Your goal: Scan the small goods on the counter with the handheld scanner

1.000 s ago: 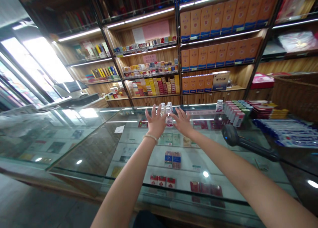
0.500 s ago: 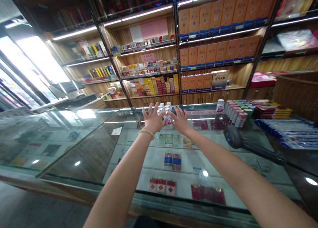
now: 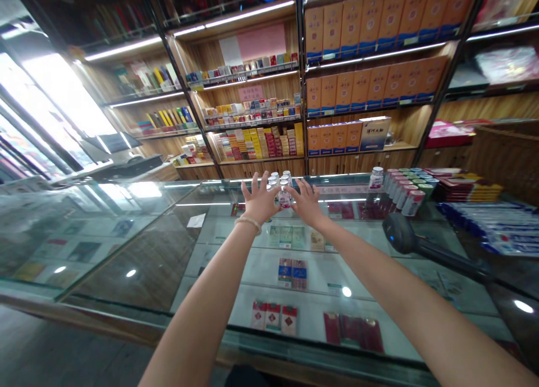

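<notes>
The left arm (image 3: 208,288) and the right arm (image 3: 389,280) were bare and stretched out in front. The left hand (image 3: 260,203) had its fingers spread wide, tips up. The right hand (image 3: 307,203) had its fingers a bit bent. The two thumbs pointed toward each other.

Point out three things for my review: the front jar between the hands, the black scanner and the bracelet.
Front jar (image 3: 285,198): head view, on its body.
Scanner (image 3: 398,233): head view, on its rounded head.
Bracelet (image 3: 249,220): head view, mid-strand.
</notes>
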The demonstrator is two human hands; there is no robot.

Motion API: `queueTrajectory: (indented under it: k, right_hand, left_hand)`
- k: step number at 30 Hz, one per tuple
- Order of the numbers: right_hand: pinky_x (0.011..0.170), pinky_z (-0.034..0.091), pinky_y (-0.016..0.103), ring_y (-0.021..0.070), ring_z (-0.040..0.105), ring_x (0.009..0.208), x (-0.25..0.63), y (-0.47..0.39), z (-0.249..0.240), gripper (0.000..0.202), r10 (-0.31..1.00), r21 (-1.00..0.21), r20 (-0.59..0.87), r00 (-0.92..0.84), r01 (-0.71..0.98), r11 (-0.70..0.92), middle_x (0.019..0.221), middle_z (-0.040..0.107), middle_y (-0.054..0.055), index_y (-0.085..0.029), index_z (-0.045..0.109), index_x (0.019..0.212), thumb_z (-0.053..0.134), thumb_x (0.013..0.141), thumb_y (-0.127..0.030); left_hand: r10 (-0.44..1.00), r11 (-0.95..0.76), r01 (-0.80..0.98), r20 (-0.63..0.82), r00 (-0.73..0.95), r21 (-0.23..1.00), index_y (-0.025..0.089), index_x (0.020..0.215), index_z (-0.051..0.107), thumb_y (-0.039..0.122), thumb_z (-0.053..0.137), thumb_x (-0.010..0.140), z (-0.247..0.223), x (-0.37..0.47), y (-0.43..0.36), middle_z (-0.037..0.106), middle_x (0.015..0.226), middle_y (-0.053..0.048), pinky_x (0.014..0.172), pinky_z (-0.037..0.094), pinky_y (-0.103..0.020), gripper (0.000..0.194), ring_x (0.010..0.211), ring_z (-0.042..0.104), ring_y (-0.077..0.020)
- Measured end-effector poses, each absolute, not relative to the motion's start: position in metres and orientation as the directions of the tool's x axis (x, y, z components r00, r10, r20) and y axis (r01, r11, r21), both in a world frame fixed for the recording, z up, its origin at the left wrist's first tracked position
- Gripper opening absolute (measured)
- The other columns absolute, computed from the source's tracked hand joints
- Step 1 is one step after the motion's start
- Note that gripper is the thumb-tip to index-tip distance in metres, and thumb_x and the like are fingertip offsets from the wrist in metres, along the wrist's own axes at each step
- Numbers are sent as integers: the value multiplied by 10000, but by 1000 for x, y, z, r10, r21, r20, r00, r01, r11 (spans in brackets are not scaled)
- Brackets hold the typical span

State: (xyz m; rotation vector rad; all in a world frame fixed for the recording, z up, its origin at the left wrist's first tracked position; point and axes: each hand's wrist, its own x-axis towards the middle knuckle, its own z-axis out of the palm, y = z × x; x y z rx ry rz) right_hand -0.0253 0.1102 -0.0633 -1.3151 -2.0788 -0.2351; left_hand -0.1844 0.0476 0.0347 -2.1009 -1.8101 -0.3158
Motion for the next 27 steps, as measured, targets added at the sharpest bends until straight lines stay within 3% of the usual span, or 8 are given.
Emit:
queueTrajectory:
  k: [15, 21, 27]
  right_hand:
    - [1226, 200, 558, 295, 307, 1552, -23, 102, -57, 644, 701, -181, 664, -259, 855, 487, 1665, 407, 124, -322, 468, 1555, 616, 941, -196]
    - [1231, 167, 573, 307, 317, 1546, -20, 90, -48, 546, 679, -170, 697, -231, 866, 470, 1666, 411, 123, -309, 505, 1538, 554, 996, -283]
    - [1243, 123, 614, 335, 171, 1604, 4, 66, -25, 614, 679, -72, 677, -284, 892, 446, 1739, 255, 110, -349, 338, 1638, 459, 1047, -467]
  left_hand:
    - [942, -81, 986, 313, 124, -144, 310, 1500, 552, 502, 729, 838, 36, -180, 48, 195, 1754, -126, 1230, 80, -755, 712, 1609, 118, -427]
    - [955, -66, 981, 273, 115, -182, 341, 1566, 456, 530, 701, 868, 36, -183, 51, 163, 1761, -126, 1223, 87, -760, 764, 1615, 83, -427]
    - [933, -68, 982, 338, 125, -175, 307, 1612, 383, 508, 690, 887, 41, -172, 42, 160, 1759, -140, 1228, 100, -752, 813, 1611, 114, -425]
